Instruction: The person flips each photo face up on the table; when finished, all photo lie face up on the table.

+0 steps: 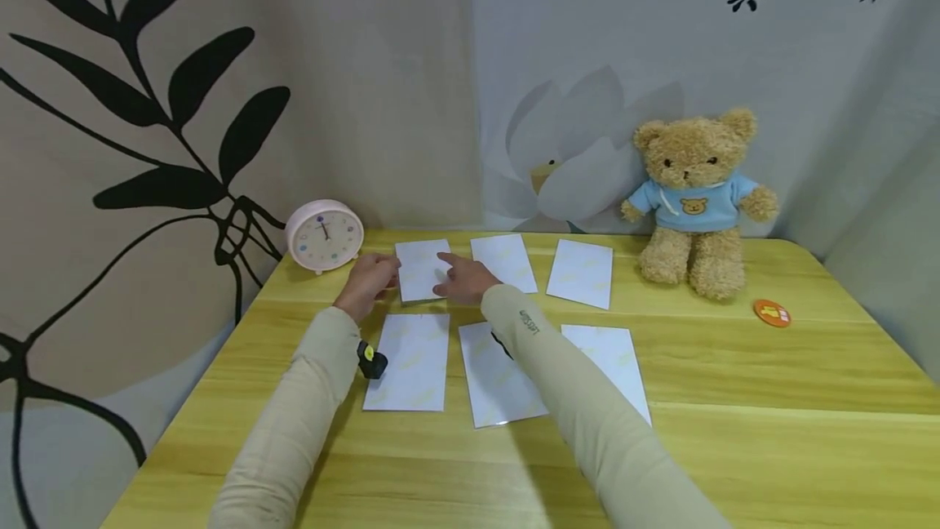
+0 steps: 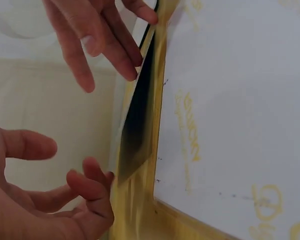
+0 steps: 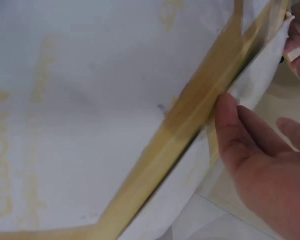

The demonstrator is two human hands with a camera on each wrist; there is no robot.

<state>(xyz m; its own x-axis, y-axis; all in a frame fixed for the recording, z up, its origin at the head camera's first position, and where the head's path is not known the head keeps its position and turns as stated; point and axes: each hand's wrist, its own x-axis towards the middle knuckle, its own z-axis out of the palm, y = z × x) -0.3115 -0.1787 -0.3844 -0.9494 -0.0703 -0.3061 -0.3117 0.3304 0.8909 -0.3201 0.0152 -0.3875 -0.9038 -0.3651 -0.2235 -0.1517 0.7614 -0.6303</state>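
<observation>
A white card (image 1: 417, 258) with faint yellow print lies at the back left of several similar cards. My left hand (image 1: 373, 280) is at its left edge and my right hand (image 1: 464, 277) over its right side. In the left wrist view the card is tilted up and shows a dark underside (image 2: 139, 112). There my left hand (image 2: 45, 192) has loosely bent fingers by the card's lower corner, its thumb apart. Extended fingers of my right hand (image 2: 97, 37) touch the white side. In the right wrist view my right hand's thumb (image 3: 226, 111) meets the card's edge.
More white cards stand in two rows, such as the back middle card (image 1: 507, 260), back right card (image 1: 582, 272) and front left card (image 1: 411, 357). A pink clock (image 1: 325, 235) is left, a teddy bear (image 1: 693, 202) right, near an orange disc (image 1: 772, 313) on the wooden table (image 1: 771, 447).
</observation>
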